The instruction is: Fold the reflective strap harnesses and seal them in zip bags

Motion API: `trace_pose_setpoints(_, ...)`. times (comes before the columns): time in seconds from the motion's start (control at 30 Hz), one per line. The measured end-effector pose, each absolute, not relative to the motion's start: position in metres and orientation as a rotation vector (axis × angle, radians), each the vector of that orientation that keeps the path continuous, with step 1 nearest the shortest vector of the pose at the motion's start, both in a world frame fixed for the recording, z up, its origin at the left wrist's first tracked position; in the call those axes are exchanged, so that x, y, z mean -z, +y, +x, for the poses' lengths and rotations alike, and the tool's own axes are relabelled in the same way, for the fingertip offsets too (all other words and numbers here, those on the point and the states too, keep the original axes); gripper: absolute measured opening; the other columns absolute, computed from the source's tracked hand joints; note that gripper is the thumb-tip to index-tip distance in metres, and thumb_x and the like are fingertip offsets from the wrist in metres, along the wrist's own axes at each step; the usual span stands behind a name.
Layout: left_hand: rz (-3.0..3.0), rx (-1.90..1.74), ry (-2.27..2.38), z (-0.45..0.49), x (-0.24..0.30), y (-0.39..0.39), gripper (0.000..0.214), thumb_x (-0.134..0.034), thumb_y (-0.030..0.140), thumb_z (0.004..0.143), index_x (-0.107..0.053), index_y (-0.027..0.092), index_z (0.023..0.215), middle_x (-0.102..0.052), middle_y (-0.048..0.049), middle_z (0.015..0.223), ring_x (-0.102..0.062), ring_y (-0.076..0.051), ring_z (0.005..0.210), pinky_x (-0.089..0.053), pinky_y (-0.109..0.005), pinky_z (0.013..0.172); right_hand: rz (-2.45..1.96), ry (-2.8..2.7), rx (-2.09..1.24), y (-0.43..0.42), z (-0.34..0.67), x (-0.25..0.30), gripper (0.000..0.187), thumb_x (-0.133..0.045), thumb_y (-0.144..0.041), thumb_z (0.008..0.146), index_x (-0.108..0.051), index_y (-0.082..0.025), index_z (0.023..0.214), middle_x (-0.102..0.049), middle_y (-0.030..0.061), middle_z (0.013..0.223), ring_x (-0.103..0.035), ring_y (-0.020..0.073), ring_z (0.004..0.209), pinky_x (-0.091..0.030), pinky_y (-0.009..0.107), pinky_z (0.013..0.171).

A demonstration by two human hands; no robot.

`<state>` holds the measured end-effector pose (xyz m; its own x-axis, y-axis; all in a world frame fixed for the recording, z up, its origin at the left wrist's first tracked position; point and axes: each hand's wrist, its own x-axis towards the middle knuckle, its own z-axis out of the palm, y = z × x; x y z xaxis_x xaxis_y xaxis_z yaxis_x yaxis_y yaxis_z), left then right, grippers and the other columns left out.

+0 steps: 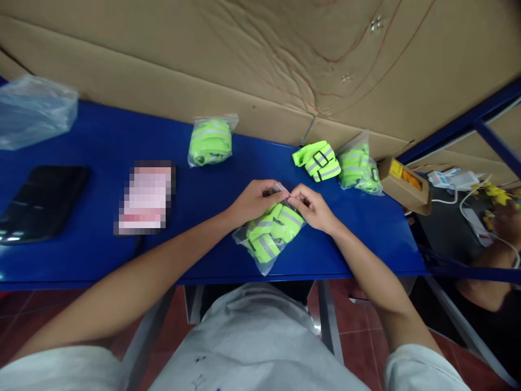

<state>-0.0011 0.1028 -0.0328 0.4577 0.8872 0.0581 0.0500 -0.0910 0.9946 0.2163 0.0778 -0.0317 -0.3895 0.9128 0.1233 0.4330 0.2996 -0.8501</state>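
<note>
A clear zip bag [266, 267] lies near the front edge of the blue table, with folded neon-green reflective straps [273, 231] inside it. My left hand [260, 200] pinches the bag's top edge from the left. Close beside it, my right hand [311, 208] grips the same edge between thumb and fingers. The two hands nearly touch at the bag's mouth. Beyond them a loose folded green strap [319, 160] with a black buckle rests on the table. To its right stands a filled bag of green straps [358, 167], and another filled bag [210, 141] sits at the back left.
On the blue table [101, 141] lie a blurred-out phone-like object [146, 198], a black glossy item [43, 201] and a clear plastic bag [36, 111]. An open cardboard box [402, 184] stands at the right end. Cardboard [163, 81] lines the back. Another person's arm [488, 277] shows at far right.
</note>
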Motion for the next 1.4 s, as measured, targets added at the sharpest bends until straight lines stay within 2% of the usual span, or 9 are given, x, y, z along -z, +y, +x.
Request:
trace_pose_setpoints(0.17,1.614,-0.927,0.911,-0.004,0.029,0.105,0.04,-0.066,0.055,0.089,-0.075,0.018,0.077,-0.065,0.0005,0.069,-0.053,-0.014,0.066,-0.039,-0.024,0.061,-1.2,-2.006,-0.919,0.076,0.216,0.03,0.035,-0.057,-0.057,0.101,-0.057,-0.023,0.094,-0.053,-0.0051,0.069,-0.046,0.0119,0.061,-0.036,0.025,0.06)
trace_pose_setpoints(0.27,1.642,-0.958,0.924,-0.002,0.027,0.102,0.04,-0.066,0.057,0.089,-0.078,0.019,0.084,-0.071,-0.0002,0.075,-0.059,-0.015,0.071,-0.045,-0.025,0.067,-1.216,-1.977,-0.831,0.075,0.215,0.027,0.035,-0.053,-0.056,0.103,-0.059,-0.023,0.094,-0.049,-0.0068,0.062,-0.042,0.0112,0.055,-0.033,0.025,0.058)
trace_pose_setpoints(0.5,1.693,-1.08,1.032,0.0,0.018,0.103,0.052,-0.049,0.065,0.099,-0.078,0.022,0.097,-0.079,-0.0064,0.095,-0.072,-0.021,0.086,-0.057,-0.033,0.081,-1.146,-1.969,-0.69,0.076,0.218,0.018,0.035,-0.054,-0.052,0.103,-0.065,-0.021,0.09,-0.062,-0.0018,0.07,-0.052,0.0126,0.06,-0.036,0.026,0.06)
trace_pose_setpoints(0.63,1.811,-1.163,1.093,0.002,0.009,0.089,0.051,-0.05,0.059,0.101,-0.069,0.021,0.129,-0.071,-0.0143,0.13,-0.067,-0.026,0.119,-0.053,-0.04,0.103,-1.167,-1.891,-0.593,0.086,0.231,0.022,0.037,-0.056,-0.052,0.101,-0.069,-0.02,0.088,-0.06,-0.002,0.064,-0.049,0.0128,0.056,-0.035,0.026,0.058)
trace_pose_setpoints(0.77,2.469,-0.889,1.032,-0.001,0.011,0.047,0.06,-0.069,0.054,0.093,-0.059,0.027,0.146,-0.04,-0.0183,0.165,-0.038,-0.037,0.153,-0.029,-0.058,0.125,-1.238,-1.784,-0.488,0.097,0.243,0.033,0.04,-0.057,-0.056,0.099,-0.07,-0.019,0.088,-0.056,-0.0027,0.059,-0.049,0.0138,0.055,-0.037,0.026,0.057)
trace_pose_setpoints(0.83,2.82,-0.637,1.005,-0.005,0.017,0.03,0.056,-0.066,0.047,0.097,-0.057,0.03,0.149,-0.036,-0.0166,0.168,-0.034,-0.039,0.155,-0.023,-0.065,0.125,-1.262,-1.753,-0.438,0.101,0.245,0.038,0.042,-0.05,-0.055,0.103,-0.072,-0.02,0.097,-0.063,-0.001,0.066,-0.056,0.0152,0.061,-0.042,0.026,0.061)
trace_pose_setpoints(1.03,2.824,-0.609,1.48,-0.018,0.023,0.072,0.049,-0.057,0.04,0.102,-0.059,0.022,0.148,-0.052,-0.0204,0.154,-0.05,-0.038,0.143,-0.043,-0.055,0.113,-1.312,-1.736,-0.216,0.108,0.25,0.041,0.041,-0.043,-0.052,0.105,-0.069,-0.021,0.097,-0.072,0.0082,0.1,-0.068,0.0232,0.096,-0.053,0.037,0.094)
trace_pose_setpoints(1.23,2.671,-0.808,1.663,-0.004,0.022,0.131,0.052,-0.047,0.018,0.102,-0.051,0.008,0.152,-0.038,-0.0298,0.163,-0.035,-0.044,0.154,-0.02,-0.068,0.125,-1.504,-1.606,0.039,0.119,0.275,0.048,0.058,-0.053,-0.056,0.098,-0.059,-0.013,0.135,-0.048,0.0235,0.146,-0.042,0.0368,0.144,-0.034,0.057,0.121)
trace_pose_setpoints(1.4,2.706,-0.812,1.364,0.018,0.03,0.107,0.05,-0.049,0.015,0.101,-0.054,0.017,0.151,-0.05,-0.0199,0.157,-0.047,-0.034,0.148,-0.036,-0.054,0.125,-1.61,-1.752,0.024,0.132,0.276,0.062,0.096,-0.073,-0.065,0.084,-0.04,-0.015,0.158,-0.026,0.0259,0.168,-0.03,0.0448,0.155,-0.035,0.063,0.12)
